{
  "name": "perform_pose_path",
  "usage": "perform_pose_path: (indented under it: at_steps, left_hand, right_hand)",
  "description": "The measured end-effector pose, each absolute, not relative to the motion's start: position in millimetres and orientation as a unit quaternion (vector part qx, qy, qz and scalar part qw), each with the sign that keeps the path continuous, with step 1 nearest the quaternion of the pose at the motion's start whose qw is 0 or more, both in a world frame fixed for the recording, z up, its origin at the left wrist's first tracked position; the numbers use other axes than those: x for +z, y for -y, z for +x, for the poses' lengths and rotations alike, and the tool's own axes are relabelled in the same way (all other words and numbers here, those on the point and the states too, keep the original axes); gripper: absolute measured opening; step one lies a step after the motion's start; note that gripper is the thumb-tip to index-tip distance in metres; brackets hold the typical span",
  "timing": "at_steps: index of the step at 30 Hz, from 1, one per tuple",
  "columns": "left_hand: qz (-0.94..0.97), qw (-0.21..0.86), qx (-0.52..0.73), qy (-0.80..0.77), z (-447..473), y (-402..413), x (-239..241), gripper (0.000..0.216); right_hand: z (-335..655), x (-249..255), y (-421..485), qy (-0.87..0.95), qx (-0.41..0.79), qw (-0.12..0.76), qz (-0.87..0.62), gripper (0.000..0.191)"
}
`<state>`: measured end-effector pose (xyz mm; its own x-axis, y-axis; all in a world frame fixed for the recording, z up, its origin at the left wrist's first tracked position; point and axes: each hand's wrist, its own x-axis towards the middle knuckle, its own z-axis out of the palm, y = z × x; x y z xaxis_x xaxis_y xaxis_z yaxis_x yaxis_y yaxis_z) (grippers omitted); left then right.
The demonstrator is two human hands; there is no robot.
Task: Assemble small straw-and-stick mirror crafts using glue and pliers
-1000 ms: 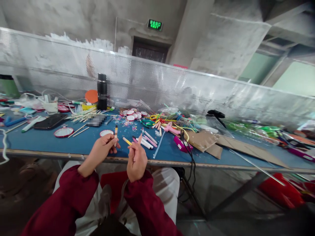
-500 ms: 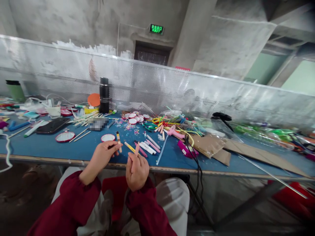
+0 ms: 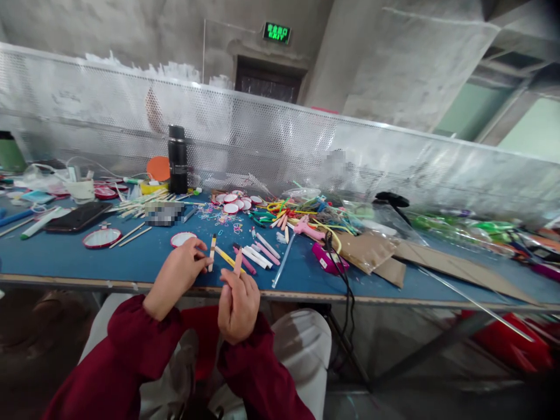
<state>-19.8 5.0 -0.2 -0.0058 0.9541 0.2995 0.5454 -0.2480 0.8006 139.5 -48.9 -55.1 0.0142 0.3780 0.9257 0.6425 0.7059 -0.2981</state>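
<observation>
My left hand (image 3: 181, 273) is closed in a pinch at the lower part of a short tan stick (image 3: 212, 255) with a dark band near its yellow top. The stick stands nearly upright, above the table's front. My right hand (image 3: 240, 303) is wrapped round a peach-coloured marker (image 3: 238, 262), its dark tip pointing up. Just behind the hands lie a yellow marker (image 3: 226, 256), a few white markers (image 3: 257, 258) and pink ones. Left of the stick, partly covered by my left hand, is a round white disc with a red rim (image 3: 182, 238).
A pink glue gun (image 3: 310, 229) with a clear rod and a magenta box (image 3: 327, 258) with black cables lie right. Cardboard (image 3: 455, 271) is farther right. Behind are red-rimmed discs (image 3: 231, 207), a black bottle (image 3: 177, 160) and a phone (image 3: 77, 217).
The view has shifted, moving the table's contents slightly left and up. Both hands keep their holds on the stick and the marker. My left fingers look a little more spread.
</observation>
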Motion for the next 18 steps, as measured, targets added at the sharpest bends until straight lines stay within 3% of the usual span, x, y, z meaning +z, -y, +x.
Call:
perform_pose_path:
  at_steps: [8, 14, 18]
  left_hand:
    - [0.687, 0.129, 0.36, -0.618, -20, 3, 4, 0.016]
    - [0.7, 0.028, 0.326, -0.634, -19, 12, 4, 0.018]
    - [0.732, -0.005, 0.316, -0.604, -3, 14, 25, 0.021]
  right_hand:
    - [163, -61, 71, 0.682, -0.108, 0.627, -0.36, 0.063]
    - [197, -46, 91, 0.655, -0.091, 0.6, -0.45, 0.066]
    - [221, -35, 96, 0.62, -0.071, 0.591, -0.511, 0.052]
